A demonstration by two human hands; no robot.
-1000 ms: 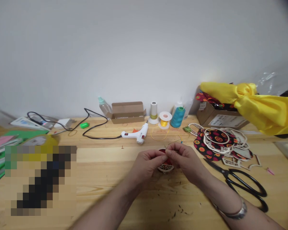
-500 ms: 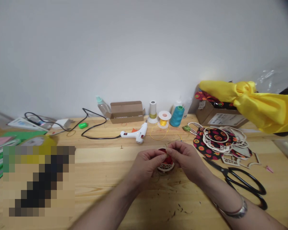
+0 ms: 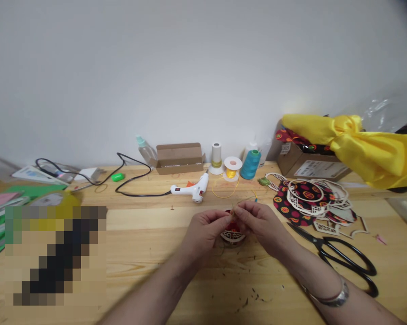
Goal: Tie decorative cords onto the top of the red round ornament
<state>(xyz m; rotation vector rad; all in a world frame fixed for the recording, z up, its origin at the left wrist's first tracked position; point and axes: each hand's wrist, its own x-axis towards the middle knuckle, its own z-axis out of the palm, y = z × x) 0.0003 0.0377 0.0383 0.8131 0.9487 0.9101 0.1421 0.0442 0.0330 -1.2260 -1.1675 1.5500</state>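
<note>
A round ornament (image 3: 233,234) with red-and-dark fabric and a pale fretwork frame is between my hands, low over the table. My left hand (image 3: 208,228) pinches thin cord at its top edge, thumb against forefinger. Opposite it, my right hand (image 3: 257,221) is also closed in a pinch on the thin yellowish cord (image 3: 233,208), its fingertips almost touching the left ones. The fingers cover part of the ornament's upper rim. A short yellow strand with a blue tip (image 3: 256,199) lies just beyond the right fingers.
Black scissors (image 3: 320,246) lie right of my right hand. Behind are a white glue gun (image 3: 190,188), a spool of yellow cord (image 3: 232,169), a teal thread cone (image 3: 250,164) and an open cardboard box (image 3: 180,167). Fretwork frames (image 3: 307,207) and patterned fabric pile up at right.
My fingertips have shifted slightly on the cord at the ornament's top, and the right hand has come a little left and down. The ornament has tilted slightly.
</note>
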